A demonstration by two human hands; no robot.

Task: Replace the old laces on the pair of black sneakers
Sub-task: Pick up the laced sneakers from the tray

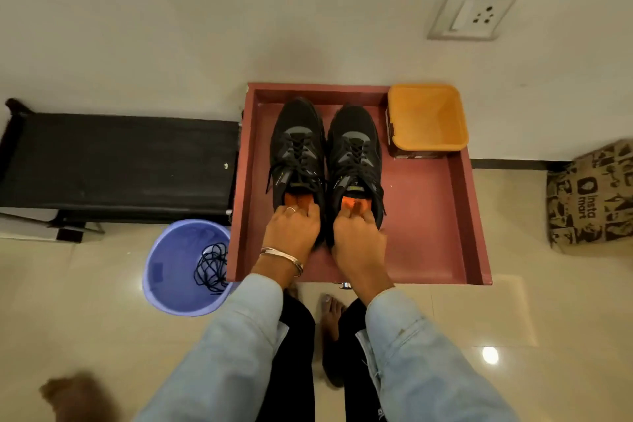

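Observation:
Two black sneakers stand side by side, toes away from me, on a red tray-like table [431, 216]. Both are laced with black laces and have orange insoles. My left hand [291, 229] grips the heel of the left sneaker [298, 144], fingers curled into its opening. My right hand [356, 233] grips the heel of the right sneaker [356, 154] the same way. A tangle of dark laces [212, 267] lies in a purple bucket [164, 271] on the floor to the left.
An orange container [428, 116] sits at the tray's far right corner. A black bench [120, 161] stands to the left, a printed paper bag [592, 195] to the right, a wall behind. My feet are on the tiled floor below the tray.

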